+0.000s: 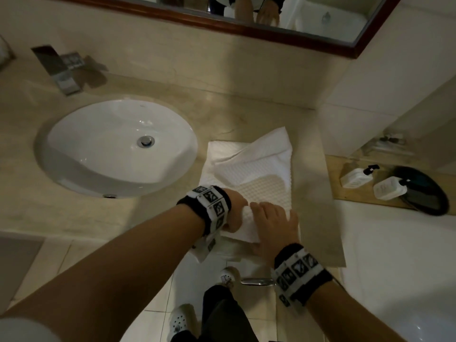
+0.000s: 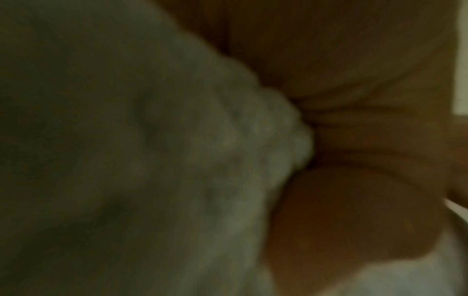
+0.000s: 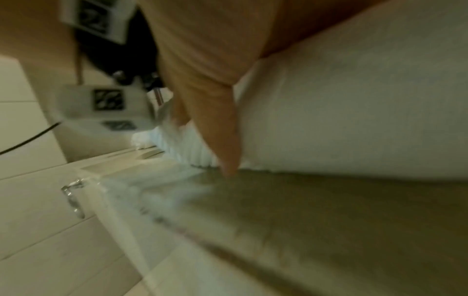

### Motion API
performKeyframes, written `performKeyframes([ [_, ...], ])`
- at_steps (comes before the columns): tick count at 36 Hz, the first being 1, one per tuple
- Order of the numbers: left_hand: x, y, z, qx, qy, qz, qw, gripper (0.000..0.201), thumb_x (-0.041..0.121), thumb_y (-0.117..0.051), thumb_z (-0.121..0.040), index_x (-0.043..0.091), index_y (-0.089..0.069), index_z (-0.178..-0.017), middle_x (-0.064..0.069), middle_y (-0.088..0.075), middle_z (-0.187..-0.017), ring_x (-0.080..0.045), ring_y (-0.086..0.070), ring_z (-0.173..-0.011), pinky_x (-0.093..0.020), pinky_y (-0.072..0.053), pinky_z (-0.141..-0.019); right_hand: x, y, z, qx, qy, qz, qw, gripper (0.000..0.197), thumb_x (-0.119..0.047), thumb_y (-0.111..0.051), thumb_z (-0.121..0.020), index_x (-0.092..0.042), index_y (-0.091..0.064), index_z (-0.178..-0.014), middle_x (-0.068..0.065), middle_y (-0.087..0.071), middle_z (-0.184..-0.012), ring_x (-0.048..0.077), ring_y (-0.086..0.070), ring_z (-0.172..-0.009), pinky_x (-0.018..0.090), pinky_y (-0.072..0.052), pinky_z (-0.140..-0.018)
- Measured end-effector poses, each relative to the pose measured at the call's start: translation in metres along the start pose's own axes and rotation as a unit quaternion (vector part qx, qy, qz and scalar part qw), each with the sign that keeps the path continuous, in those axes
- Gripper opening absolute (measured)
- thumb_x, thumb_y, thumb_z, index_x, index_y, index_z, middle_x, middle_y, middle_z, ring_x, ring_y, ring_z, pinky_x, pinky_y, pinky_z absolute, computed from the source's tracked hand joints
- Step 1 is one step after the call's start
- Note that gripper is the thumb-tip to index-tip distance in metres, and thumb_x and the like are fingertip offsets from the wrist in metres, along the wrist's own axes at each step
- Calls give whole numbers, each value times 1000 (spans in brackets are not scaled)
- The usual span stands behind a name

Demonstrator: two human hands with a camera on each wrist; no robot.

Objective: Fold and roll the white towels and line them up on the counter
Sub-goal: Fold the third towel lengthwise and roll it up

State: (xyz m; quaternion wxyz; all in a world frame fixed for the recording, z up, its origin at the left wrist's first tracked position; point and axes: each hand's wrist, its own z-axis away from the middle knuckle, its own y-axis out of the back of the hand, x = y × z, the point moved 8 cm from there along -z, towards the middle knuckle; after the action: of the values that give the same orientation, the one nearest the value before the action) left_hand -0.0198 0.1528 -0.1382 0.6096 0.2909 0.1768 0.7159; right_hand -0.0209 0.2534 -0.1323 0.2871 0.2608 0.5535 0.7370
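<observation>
A white waffle-weave towel (image 1: 259, 169) lies on the beige counter (image 1: 148, 218), right of the sink. Its far part is spread flat with one corner folded over. Its near end is rolled up at the counter's front edge, forming a roll (image 1: 243, 229). My left hand (image 1: 234, 208) grips the roll's left end, and in the left wrist view its thumb (image 2: 354, 220) presses against the towel (image 2: 177, 160). My right hand (image 1: 274, 223) lies curved over the roll's right part, thumb at the near side. In the right wrist view a finger (image 3: 217, 124) reaches down beside the towel (image 3: 354, 100) to the counter (image 3: 329, 210).
An oval white sink (image 1: 98, 134) with a chrome faucet (image 1: 61, 70) fills the counter's left. Two white pump bottles (image 1: 355, 176) (image 1: 389, 187) lie on a wooden ledge at right, above a white bathtub (image 1: 394, 255). A mirror (image 1: 320, 21) hangs behind. A chrome bar (image 1: 256, 282) sits below the counter edge.
</observation>
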Motion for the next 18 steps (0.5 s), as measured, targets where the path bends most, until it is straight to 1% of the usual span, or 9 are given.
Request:
performKeyframes([
  [2,4,-3,0,-26,0,5,1000,55,13,-72,-73,12,-54,-125,-9,-59,-122,-24,-57,-104,-34,-52,-86,-3,-2,11,55,-8,-13,998,101,-46,-80,-42,-21,-41,-132,3,-55,-120,28,-56,-102,58,-40,-91],
  [4,8,-7,2,-27,-1,-10,1000,51,16,-71,-73,13,-55,-122,-8,-60,-117,-23,-56,-96,-34,-52,-85,-1,-5,13,90,-6,-18,996,98,-43,-81,-36,-21,-46,-125,3,-60,-109,28,-59,-92,55,-43,-86],
  [5,9,-7,3,-5,4,-29,1000,49,21,-70,-74,14,-56,-121,-7,-60,-115,-23,-57,-96,-36,-52,-87,1,-6,10,87,1,-24,996,95,-42,-79,-36,-22,-44,-122,2,-61,-104,27,-60,-89,51,-44,-84],
  [7,11,-2,9,78,20,-65,995,53,33,-64,-78,20,-49,-127,-5,-54,-121,-26,-54,-109,-43,-45,-95,3,-4,0,44,6,-45,998,86,-43,-75,-44,-25,-41,-121,-1,-61,-101,26,-60,-88,43,-44,-83],
  [8,12,1,13,121,28,-72,990,57,38,-62,-79,22,-43,-131,-4,-50,-125,-27,-50,-115,-47,-40,-98,4,-2,-6,11,4,-50,999,79,-45,-72,-50,-26,-42,-121,-3,-59,-102,24,-59,-91,41,-43,-83],
  [10,16,3,19,197,32,-60,978,63,47,-63,-79,23,-38,-132,-4,-47,-128,-28,-46,-119,-50,-37,-100,7,2,-17,-32,12,-60,998,68,-50,-66,-61,-29,-42,-121,-6,-57,-106,21,-57,-96,37,-44,-85],
  [12,16,1,20,243,37,-41,969,73,59,-60,-78,22,-36,-135,-3,-47,-129,-28,-46,-119,-50,-35,-102,9,9,-25,-54,26,-80,995,67,-55,-63,-66,-28,-42,-123,-4,-58,-110,21,-58,-98,39,-47,-86],
  [15,13,-7,16,235,50,-51,969,91,61,-66,-74,22,-23,-144,-5,-48,-131,-30,-50,-118,-50,-36,-102,12,9,-30,-103,46,-62,992,74,-41,-65,-72,-24,-33,-137,0,-52,-124,24,-53,-111,41,-44,-96],
  [18,12,-3,12,195,29,-56,979,95,55,-80,-62,22,-32,-138,-4,-54,-124,-27,-57,-111,-43,-45,-96,14,7,-30,-152,46,-66,985,81,-35,-65,-75,-25,-24,-144,1,-46,-135,25,-48,-120,41,-41,-101],
])
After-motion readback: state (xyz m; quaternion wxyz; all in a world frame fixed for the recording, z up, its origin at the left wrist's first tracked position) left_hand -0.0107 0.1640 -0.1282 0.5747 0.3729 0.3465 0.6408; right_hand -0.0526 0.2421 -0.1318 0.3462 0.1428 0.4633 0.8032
